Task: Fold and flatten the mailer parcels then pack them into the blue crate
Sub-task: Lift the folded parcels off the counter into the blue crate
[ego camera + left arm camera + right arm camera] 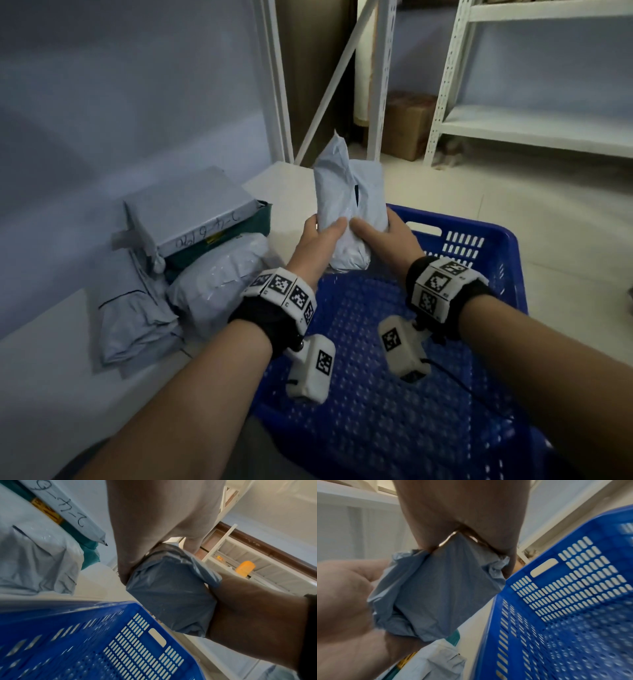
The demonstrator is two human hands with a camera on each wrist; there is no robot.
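A grey mailer parcel (346, 202) stands nearly upright in the air over the far left corner of the blue crate (507, 246). My left hand (320, 236) grips its lower left side, thumb across the front. My right hand (383, 234) grips the lower right side the same way. The left wrist view shows the parcel (171, 595) from below, above the crate wall (120, 635). In the right wrist view the parcel (440, 591) is held between my right palm and my left hand (342, 601), beside the crate (565, 601). The crate's perforated floor holds nothing.
Left of the crate lie more grey mailers: a flat boxy one (191, 212) with handwriting on a green box, a plump one (215, 274) and a flat one (133, 315), all against the wall. White metal shelving (534, 126) and a cardboard box (407, 126) stand behind.
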